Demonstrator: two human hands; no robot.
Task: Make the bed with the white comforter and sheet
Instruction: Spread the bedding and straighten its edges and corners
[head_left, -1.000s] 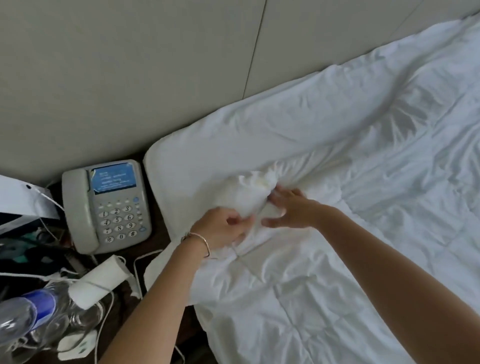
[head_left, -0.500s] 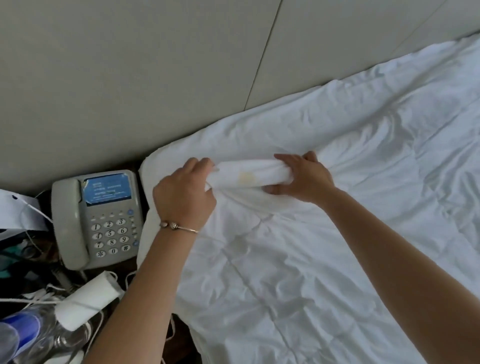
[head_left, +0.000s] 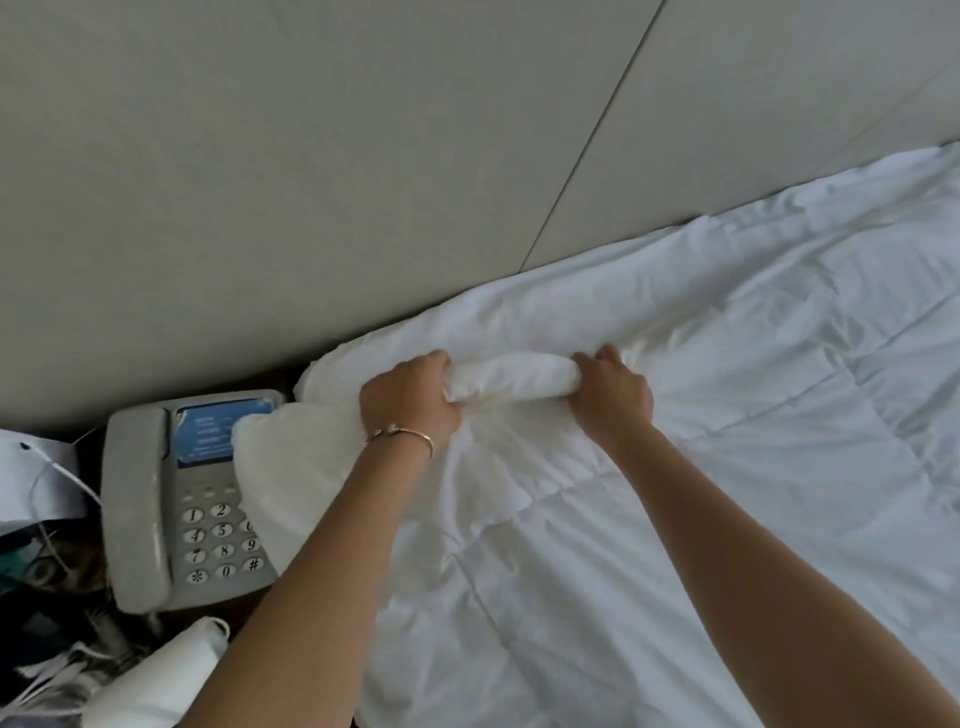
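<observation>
The white quilted comforter covers the bed from the centre to the right edge. Its top edge is bunched into a short roll near the head of the bed. My left hand, with a thin bracelet at the wrist, grips the roll's left end. My right hand grips its right end. A corner flap of the comforter hangs left over the phone. White sheet shows between the roll and the wall.
A beige panelled wall runs close behind the bed. On the dark nightstand at left sits a grey desk phone, partly under the comforter corner. White cables and a white roll lie at the lower left.
Both hands have carried the rolled comforter edge up toward the wall. The comforter corner now overlaps the phone's right side.
</observation>
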